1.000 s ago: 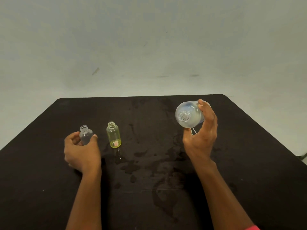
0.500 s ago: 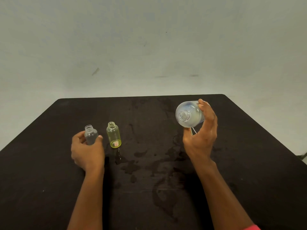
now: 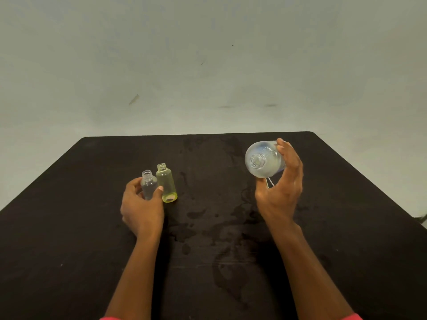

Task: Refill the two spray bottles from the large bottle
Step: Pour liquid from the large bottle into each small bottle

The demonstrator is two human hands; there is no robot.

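Head view: left hand (image 3: pixel 141 209) fingers (image 3: pixel 159 189) pinch clear spray bottle (image 3: pixel 149 184), right hand (image 3: pixel 279 197) fingers (image 3: pixel 287 154) clasp tilted large bottle (image 3: pixel 263 161); align mouths, pour slowly.

The left grip (image 3: pixel 142 204) hides the base of the clear spray bottle (image 3: pixel 148 184), the right grip (image 3: pixel 280 188) covers the far side of the large bottle (image 3: pixel 263 161), and both forearms (image 3: pixel 131 285) and the counter (image 3: pixel 69 227) run off the bottom edge.

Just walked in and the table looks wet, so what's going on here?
A person's right hand holds the large bottle tipped on its side above the black table, open mouth toward the camera. The left hand grips the small clear bottle right beside the upright yellow-green bottle. Both small bottles are uncapped; no pouring is visible.
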